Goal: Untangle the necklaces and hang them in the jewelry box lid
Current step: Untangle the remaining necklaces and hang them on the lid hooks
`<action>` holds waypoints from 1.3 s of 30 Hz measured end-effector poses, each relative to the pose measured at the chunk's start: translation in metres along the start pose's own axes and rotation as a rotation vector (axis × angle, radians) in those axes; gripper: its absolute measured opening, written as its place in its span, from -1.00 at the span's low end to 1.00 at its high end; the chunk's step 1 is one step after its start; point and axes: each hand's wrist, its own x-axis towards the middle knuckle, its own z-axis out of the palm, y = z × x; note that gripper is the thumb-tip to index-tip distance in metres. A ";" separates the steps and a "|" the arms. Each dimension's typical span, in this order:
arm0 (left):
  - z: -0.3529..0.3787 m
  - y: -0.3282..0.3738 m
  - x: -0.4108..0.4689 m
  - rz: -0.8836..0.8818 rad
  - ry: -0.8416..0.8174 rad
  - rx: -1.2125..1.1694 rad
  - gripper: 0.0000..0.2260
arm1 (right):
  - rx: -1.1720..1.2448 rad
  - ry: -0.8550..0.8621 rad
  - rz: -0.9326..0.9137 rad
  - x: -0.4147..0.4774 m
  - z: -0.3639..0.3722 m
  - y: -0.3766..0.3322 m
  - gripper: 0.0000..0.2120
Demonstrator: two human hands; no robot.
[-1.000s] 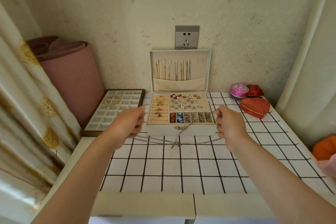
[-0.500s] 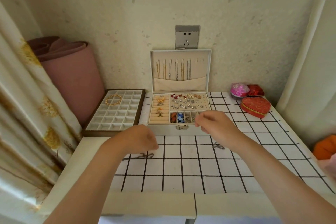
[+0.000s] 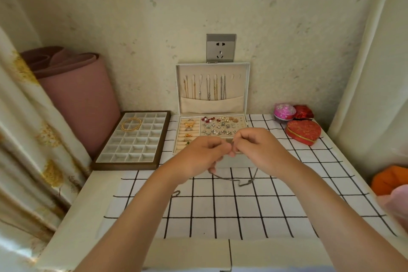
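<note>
Head view, looking down on a cream tabletop (image 3: 85,210) spread with a white cloth (image 3: 220,207) ruled in a black grid.

Far left: a patterned curtain (image 3: 26,139), then a rolled pink mat (image 3: 75,95) standing against the wall. Just beside it lies a brown-framed tray (image 3: 123,166) of small white compartments, with a gold bangle (image 3: 131,123) across its far cells.

Left hand (image 3: 198,159) is raised in front of the jewelry box (image 3: 234,162), fingers curled and pinching a silver necklace (image 3: 227,179). Right hand (image 3: 258,150) meets it fingertip to fingertip, its fingers curled too, pinching the same chain between the two hands. Below them the silver necklace hangs in a slack loop whose low part lies on the cloth, near the box front. Another bit of chain shows beside the left forearm; whether it is the same piece I cannot tell.

The jewelry box is open at far centre, under a wall socket (image 3: 221,48). Rings sit on its left rolls, earrings on its right pad. The lid (image 3: 238,88) stands upright against the wall, and a row of hung chains (image 3: 208,87) drops from its hooks into a fabric pocket.

Far right: a pink round box (image 3: 284,111) with a small red box (image 3: 304,112) touching it, and a red heart-shaped box (image 3: 303,131) nearer. An orange bundle (image 3: 388,180) sits at the right edge.
</note>
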 end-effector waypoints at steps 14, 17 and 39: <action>-0.031 0.051 0.052 0.115 0.284 -0.116 -0.78 | 0.052 0.188 -0.073 0.063 -0.044 -0.013 -0.87; -0.041 0.061 0.083 0.162 0.383 -0.006 -0.82 | -0.005 0.323 -0.070 0.091 -0.057 -0.018 -0.92; -0.052 0.051 0.218 -0.163 0.674 0.231 -0.69 | -0.368 0.716 0.175 0.210 -0.045 0.023 -0.88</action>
